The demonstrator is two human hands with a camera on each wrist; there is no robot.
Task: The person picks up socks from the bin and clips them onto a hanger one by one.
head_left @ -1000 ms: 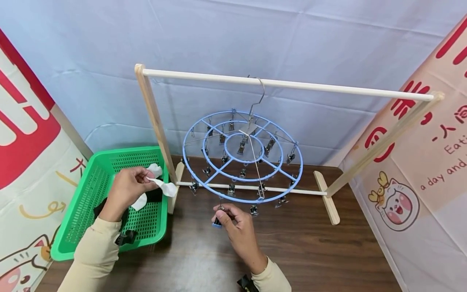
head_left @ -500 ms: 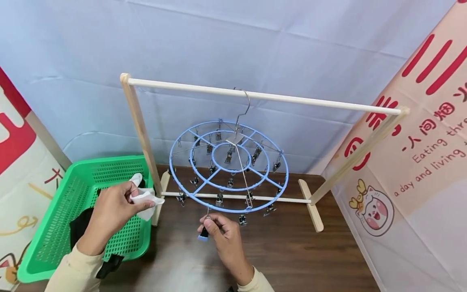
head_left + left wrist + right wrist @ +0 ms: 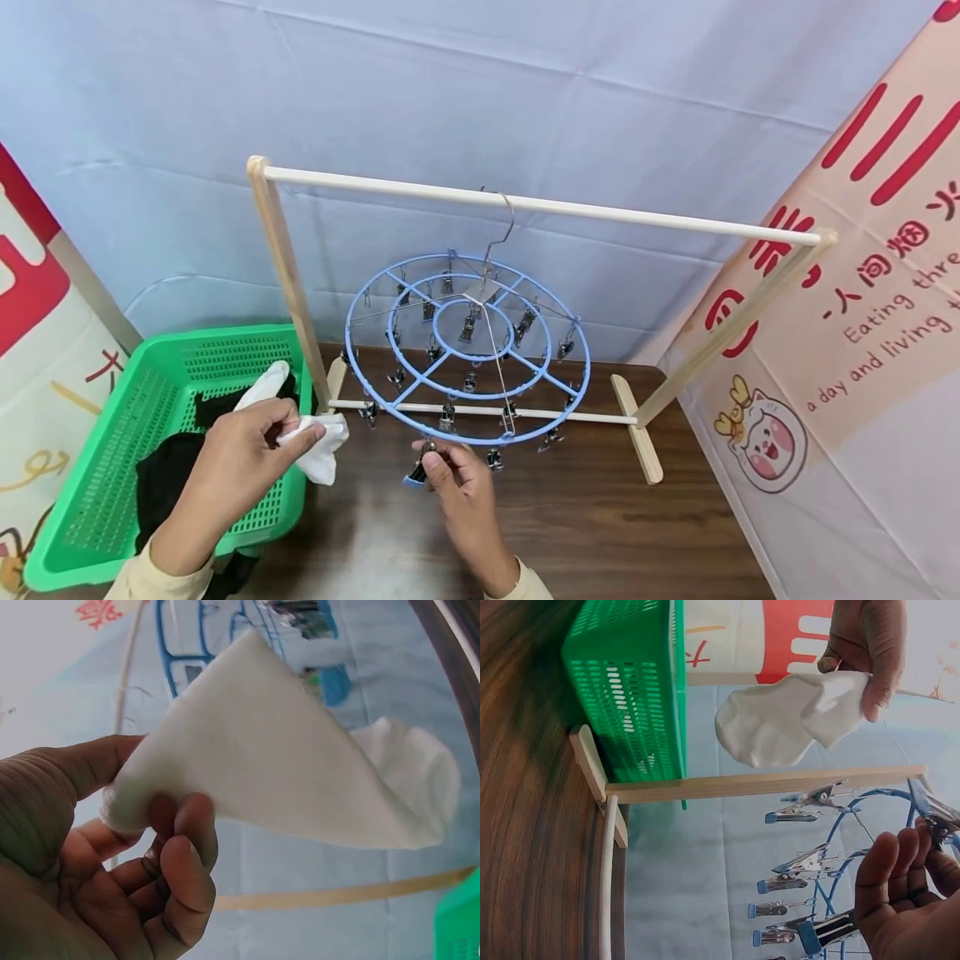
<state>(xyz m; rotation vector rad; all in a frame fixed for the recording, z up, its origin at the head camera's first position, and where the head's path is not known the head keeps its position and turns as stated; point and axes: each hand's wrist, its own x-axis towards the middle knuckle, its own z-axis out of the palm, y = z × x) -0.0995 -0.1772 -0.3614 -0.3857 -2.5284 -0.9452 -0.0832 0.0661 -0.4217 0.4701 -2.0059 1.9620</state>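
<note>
White cloth (image 3: 324, 454) | pinched, part-hidden: left hand (image 3: 242, 461) | clip (image 3: 418, 472) part-hidden: right hand (image 3: 467, 496)

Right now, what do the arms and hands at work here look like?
They are a person's. The left hand and right hand are both ungloved. The left sleeve and right sleeve are pale cream, with no markings showing. A black item shows beside the left sleeve; whether it is worn is unclear.

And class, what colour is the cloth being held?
The cloth is plain white; the left wrist view shows it best.
</note>
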